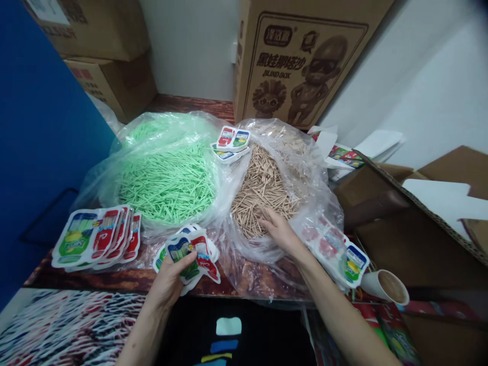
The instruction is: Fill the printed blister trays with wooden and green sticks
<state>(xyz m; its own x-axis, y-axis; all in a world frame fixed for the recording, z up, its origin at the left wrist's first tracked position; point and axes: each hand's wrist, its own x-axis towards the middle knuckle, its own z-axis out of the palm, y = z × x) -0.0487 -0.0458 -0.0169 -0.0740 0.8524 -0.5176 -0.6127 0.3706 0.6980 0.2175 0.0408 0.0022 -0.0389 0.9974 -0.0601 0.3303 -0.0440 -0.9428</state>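
My left hand (172, 277) is closed on a small fanned stack of printed packets (202, 262), with the thumb across the front. They have red and green halves on white-edged cards. My right hand (280, 231) reaches into a plastic bag of thin brown sticks (263, 190), its thumb and fingertips drawn together among the sticks. Its fingertips are partly blurred. Beside it, to the left, lies a clear bag of thin light green sticks (168, 183). More packets (82, 236) are stacked at the table's left, and a few packets (233, 140) rest between the bags.
Further packets (354, 264) lie at the right, near a tipped paper cup (385, 287). An open carton (419, 239) borders the right side. A tall printed box (305, 66) stands behind the bags, and stacked cartons (110, 81) are at back left. A blue panel (41, 127) edges the left.
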